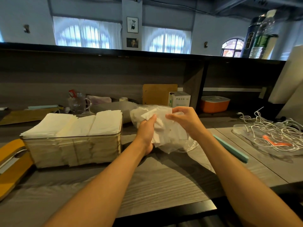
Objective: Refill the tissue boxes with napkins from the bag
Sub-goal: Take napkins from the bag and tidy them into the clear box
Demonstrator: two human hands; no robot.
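A clear tissue box (pixel 72 149) stands left of centre on the grey desk, packed with white napkins (pixel 73 124) that rise above its rim. To its right I hold a clear plastic bag (pixel 170 138) with white napkins inside, lifted a little off the desk. My left hand (pixel 146 133) grips the bag and the napkins from the left and below. My right hand (pixel 183 117) pinches the bag's upper edge between thumb and fingers. How many napkins the bag contains is hidden by the crumpled plastic.
A yellow lid (pixel 11 163) lies left of the box. A teal strip (pixel 231 149) and a clear tray of white cables (pixel 275 135) lie to the right. Behind stand a glass mug (pixel 77 104), a grey bowl (pixel 113 108), a small white carton (pixel 179 99) and an orange container (pixel 214 104).
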